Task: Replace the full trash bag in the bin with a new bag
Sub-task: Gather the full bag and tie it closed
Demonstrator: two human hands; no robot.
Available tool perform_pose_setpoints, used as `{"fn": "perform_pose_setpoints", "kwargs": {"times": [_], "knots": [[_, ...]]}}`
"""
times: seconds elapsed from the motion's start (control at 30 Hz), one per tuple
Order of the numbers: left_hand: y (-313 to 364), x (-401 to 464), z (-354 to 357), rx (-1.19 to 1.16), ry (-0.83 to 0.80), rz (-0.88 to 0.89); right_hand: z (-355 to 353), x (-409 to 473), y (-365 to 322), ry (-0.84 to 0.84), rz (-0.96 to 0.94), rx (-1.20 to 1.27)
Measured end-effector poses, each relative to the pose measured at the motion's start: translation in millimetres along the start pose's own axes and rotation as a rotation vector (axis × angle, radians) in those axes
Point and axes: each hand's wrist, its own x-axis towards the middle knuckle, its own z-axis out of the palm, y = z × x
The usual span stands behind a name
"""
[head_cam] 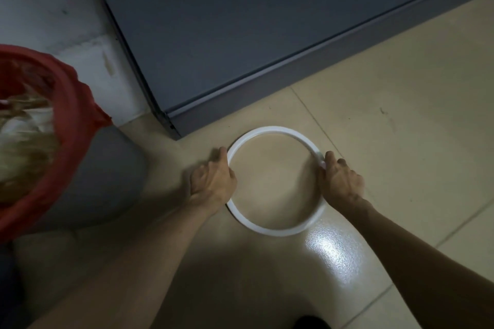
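Observation:
A white plastic ring, the bin's bag-holding rim, lies flat on the beige tiled floor. My left hand grips its left side and my right hand grips its right side, fingers curled over the edge. At the far left stands a grey bin lined with a red trash bag, which is folded over the bin's top. The bag holds pale crumpled rubbish, blurred in this view.
A dark grey metal shelf base runs diagonally across the back, its corner close to the ring. A pale wall stands behind the bin. A dark shoe tip shows at the bottom edge. Glossy floor tiles stretch to the right.

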Motion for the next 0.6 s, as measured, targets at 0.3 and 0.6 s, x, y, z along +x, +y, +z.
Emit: {"fn": "perform_pose_setpoints", "kwargs": {"times": [0.3,0.6], "knots": [[-3.1,-6.8,-96.9,-0.127,0.061,-0.003,-98.9,11.5,-48.5,0.272,-0.065,0.073],[-56.1,-50.5,-234.8,-0.190,0.437,-0.008,-209.5,-14.4,-185.0,0.381,-0.355,0.207]]}}
